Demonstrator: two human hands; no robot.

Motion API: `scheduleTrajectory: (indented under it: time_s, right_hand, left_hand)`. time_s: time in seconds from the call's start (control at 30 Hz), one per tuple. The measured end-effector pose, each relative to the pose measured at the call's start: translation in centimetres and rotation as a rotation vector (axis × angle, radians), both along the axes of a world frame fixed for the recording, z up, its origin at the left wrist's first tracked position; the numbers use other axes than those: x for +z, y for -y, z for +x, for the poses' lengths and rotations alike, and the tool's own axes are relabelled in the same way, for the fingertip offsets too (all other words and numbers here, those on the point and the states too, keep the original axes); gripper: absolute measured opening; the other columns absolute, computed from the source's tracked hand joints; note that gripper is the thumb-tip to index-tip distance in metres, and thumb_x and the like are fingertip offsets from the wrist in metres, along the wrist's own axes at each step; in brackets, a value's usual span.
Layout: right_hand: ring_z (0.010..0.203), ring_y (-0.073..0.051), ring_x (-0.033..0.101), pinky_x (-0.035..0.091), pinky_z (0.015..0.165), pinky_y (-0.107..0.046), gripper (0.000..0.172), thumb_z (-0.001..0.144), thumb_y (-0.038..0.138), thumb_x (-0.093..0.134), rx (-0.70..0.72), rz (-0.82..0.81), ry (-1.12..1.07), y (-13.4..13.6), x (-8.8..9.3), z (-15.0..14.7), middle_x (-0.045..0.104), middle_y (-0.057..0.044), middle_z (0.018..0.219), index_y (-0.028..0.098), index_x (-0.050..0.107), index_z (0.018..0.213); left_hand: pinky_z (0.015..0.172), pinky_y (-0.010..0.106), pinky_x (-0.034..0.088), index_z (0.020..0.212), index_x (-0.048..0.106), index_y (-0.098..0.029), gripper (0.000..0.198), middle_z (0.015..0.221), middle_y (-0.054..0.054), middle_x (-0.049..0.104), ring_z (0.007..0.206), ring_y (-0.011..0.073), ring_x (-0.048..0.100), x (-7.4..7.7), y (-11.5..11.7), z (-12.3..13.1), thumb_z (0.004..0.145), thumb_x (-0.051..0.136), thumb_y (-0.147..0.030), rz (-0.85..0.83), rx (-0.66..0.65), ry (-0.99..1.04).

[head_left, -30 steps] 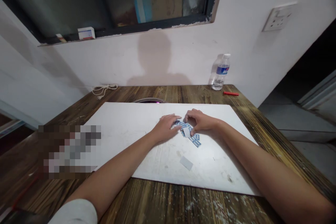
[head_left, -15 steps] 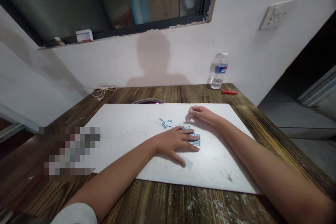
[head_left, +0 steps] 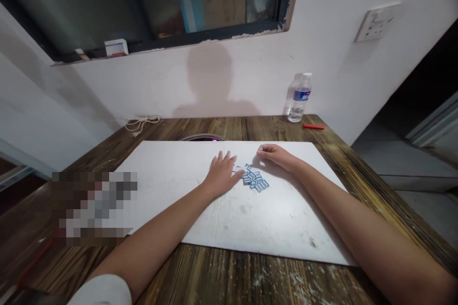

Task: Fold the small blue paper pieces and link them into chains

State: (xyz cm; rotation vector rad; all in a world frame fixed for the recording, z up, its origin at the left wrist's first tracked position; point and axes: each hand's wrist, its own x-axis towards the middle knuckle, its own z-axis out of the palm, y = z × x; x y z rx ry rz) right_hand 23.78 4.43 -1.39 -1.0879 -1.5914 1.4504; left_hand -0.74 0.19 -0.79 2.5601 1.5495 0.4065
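My left hand (head_left: 223,174) lies flat on the white board (head_left: 171,190), fingers spread, its thumb beside a cluster of small flat cut-out pieces (head_left: 256,181) with blue outlines. Part of the cluster's left side is hidden by that hand. The pieces lie close together and partly overlap; their exact shapes are too small to read. Just beyond them, my right hand (head_left: 274,152) rests on its side on the board with the fingers curled in. Whether anything is inside those fingers is hidden.
A water bottle (head_left: 299,97) and a red pen-like stick (head_left: 313,127) are at the back right of the wooden table (head_left: 229,274). A coiled white cord (head_left: 141,124) lies at the back left. Behind the board, a dark round-rimmed object (head_left: 203,137) shows. The left edge is blurred out.
My left hand has moved left and away from me, off the blue-outlined pieces, which now lie gathered in a tighter cluster. My right hand has stayed in place.
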Motion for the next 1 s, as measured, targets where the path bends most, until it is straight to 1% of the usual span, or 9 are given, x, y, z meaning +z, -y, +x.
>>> scheduleTrajectory:
  time_s: [0.07,0.13,0.2,0.4,0.53,0.63,0.73,0.9,1.0]
  right_hand:
    - [0.050,-0.008,0.036,0.023,0.048,-0.025,0.049,0.068,0.064,0.072,-0.008,0.020,-0.021,0.0,0.0,-0.1,0.048,0.003,0.059,0.018,0.054,0.071]
    - [0.051,-0.008,0.036,0.023,0.048,-0.025,0.050,0.068,0.064,0.072,-0.012,0.035,-0.037,-0.1,-0.1,-0.1,0.048,0.003,0.060,0.018,0.053,0.069]
    - [0.052,-0.009,0.036,0.024,0.049,-0.025,0.051,0.067,0.065,0.073,-0.017,0.032,-0.044,-0.1,0.0,-0.2,0.047,0.003,0.059,0.018,0.052,0.068]
    - [0.053,-0.009,0.039,0.028,0.051,-0.025,0.052,0.065,0.065,0.074,-0.021,0.025,0.003,-0.1,0.3,-0.3,0.049,0.003,0.060,0.017,0.056,0.071]
    - [0.053,-0.009,0.039,0.028,0.051,-0.025,0.048,0.069,0.062,0.072,-0.003,0.031,-0.024,-0.2,0.0,-0.4,0.049,0.003,0.059,0.017,0.055,0.070]
    - [0.052,-0.009,0.040,0.028,0.051,-0.025,0.047,0.070,0.061,0.072,0.002,0.031,-0.023,-0.3,-0.3,-0.5,0.050,0.003,0.059,0.017,0.056,0.071]
    - [0.054,-0.010,0.042,0.030,0.053,-0.026,0.047,0.069,0.061,0.072,0.006,0.052,-0.010,-0.5,-0.5,-0.7,0.052,0.002,0.061,0.017,0.057,0.071]
    - [0.056,-0.011,0.045,0.033,0.055,-0.027,0.051,0.065,0.065,0.072,0.003,0.088,0.001,-1.0,-0.8,-0.8,0.054,0.001,0.061,0.017,0.056,0.068]
    - [0.055,-0.011,0.044,0.033,0.055,-0.026,0.051,0.065,0.066,0.071,0.011,0.116,0.069,-1.2,-0.9,-0.7,0.054,0.002,0.061,0.017,0.057,0.069]
  left_hand:
    - [0.115,0.060,0.013,0.147,0.035,-0.025,0.070,0.158,0.013,0.028,0.147,0.0357,0.014,0.5,0.3,0.0,0.088,0.049,-0.060,-0.090,-0.220,-0.009]
    - [0.119,0.054,0.009,0.150,0.030,-0.031,0.074,0.158,0.007,0.027,0.148,0.0302,0.016,1.4,0.8,0.1,0.086,0.052,-0.062,-0.182,-0.527,-0.026]
    - [0.121,0.048,0.010,0.149,0.030,-0.036,0.074,0.159,0.002,0.026,0.148,0.0270,0.016,2.3,1.4,0.5,0.085,0.055,-0.062,-0.232,-0.721,-0.042]
    - [0.121,0.046,0.013,0.142,0.043,-0.039,0.070,0.158,-0.004,0.029,0.148,0.0291,0.016,3.9,4.4,2.6,0.079,0.065,-0.057,-0.210,-0.924,-0.143]
    - [0.120,0.049,0.011,0.144,0.041,-0.033,0.071,0.157,-0.002,0.031,0.148,0.0299,0.016,3.5,7.8,4.3,0.084,0.048,-0.069,-0.158,-1.026,-0.190]
    - [0.119,0.050,0.012,0.149,0.034,-0.026,0.078,0.158,0.003,0.030,0.147,0.0295,0.018,2.7,9.2,5.1,0.086,0.036,-0.073,-0.082,-0.971,-0.190]
    - [0.118,0.055,0.012,0.149,0.032,-0.024,0.078,0.156,0.007,0.033,0.145,0.0305,0.024,2.0,8.7,5.0,0.088,0.030,-0.073,-0.028,-0.840,-0.206]
    - [0.116,0.057,0.015,0.139,0.047,-0.021,0.064,0.150,0.012,0.043,0.144,0.0321,0.026,1.6,6.2,4.0,0.093,0.035,-0.062,0.119,-0.411,-0.171]
    - [0.113,0.059,0.022,0.140,0.046,-0.023,0.061,0.151,0.010,0.042,0.142,0.0348,0.029,1.2,5.3,3.6,0.093,0.037,-0.060,0.043,-0.206,-0.156]
